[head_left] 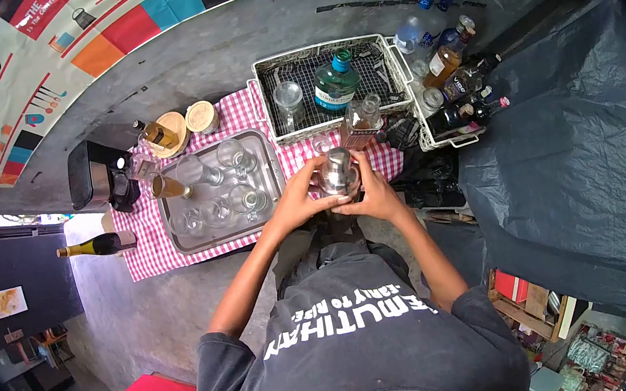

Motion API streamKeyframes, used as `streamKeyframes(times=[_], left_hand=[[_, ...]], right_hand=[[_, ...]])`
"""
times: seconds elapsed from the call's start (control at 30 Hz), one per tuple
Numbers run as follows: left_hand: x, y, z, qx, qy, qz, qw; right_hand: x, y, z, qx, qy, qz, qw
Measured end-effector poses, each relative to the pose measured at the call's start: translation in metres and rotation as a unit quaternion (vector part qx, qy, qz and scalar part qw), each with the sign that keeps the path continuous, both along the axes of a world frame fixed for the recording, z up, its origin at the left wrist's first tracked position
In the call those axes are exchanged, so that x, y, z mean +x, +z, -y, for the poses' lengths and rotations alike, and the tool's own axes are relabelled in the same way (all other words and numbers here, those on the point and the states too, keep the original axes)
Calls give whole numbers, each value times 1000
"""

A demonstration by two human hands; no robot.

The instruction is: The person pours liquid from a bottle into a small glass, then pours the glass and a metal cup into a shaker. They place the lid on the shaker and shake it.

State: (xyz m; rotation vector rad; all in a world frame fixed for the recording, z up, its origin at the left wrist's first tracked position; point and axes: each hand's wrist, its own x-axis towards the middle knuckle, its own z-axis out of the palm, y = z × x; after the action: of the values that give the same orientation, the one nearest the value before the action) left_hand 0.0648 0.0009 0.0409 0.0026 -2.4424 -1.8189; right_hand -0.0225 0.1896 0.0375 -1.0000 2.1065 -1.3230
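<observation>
A shiny metal cocktail shaker (337, 173) is held between both of my hands in front of my chest, at the table's near edge. My left hand (304, 200) is closed round its left side, and my right hand (376, 192) grips its right side. Just beyond the shaker stand a squarish bottle (361, 122) with pinkish-brown contents and a small clear glass (322, 144). Left of my left hand, a grey tray (277, 170) carries several clear glasses (245, 198). The shaker's lower part is partly hidden by my fingers.
Behind the shaker, a white wire basket (260, 85) holds a green bottle (337, 85) and an upturned-looking glass (289, 104). Several bottles (452, 64) crowd the right-hand rack. A dark-green bottle (99, 245) and a black appliance (99, 177) stand at the left of the checked cloth (151, 249).
</observation>
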Motion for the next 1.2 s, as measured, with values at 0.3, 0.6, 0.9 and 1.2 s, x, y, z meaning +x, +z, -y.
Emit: streamKeyframes(times=[0.3, 0.6, 0.9, 1.2], left_hand=[[-9, -28, 0, 91, -26, 211, 973], [-14, -47, 2, 176, -78, 328, 925], [-13, -35, -3, 172, -107, 290, 935], [-6, -2, -3, 127, -59, 65, 988]], right_hand=[[4, -37, -5, -5, -10, 152, 988], [13, -42, -7, 38, -8, 364, 930], [9, -44, -13, 7, -26, 320, 947], [6, 1, -7, -11, -60, 75, 995]])
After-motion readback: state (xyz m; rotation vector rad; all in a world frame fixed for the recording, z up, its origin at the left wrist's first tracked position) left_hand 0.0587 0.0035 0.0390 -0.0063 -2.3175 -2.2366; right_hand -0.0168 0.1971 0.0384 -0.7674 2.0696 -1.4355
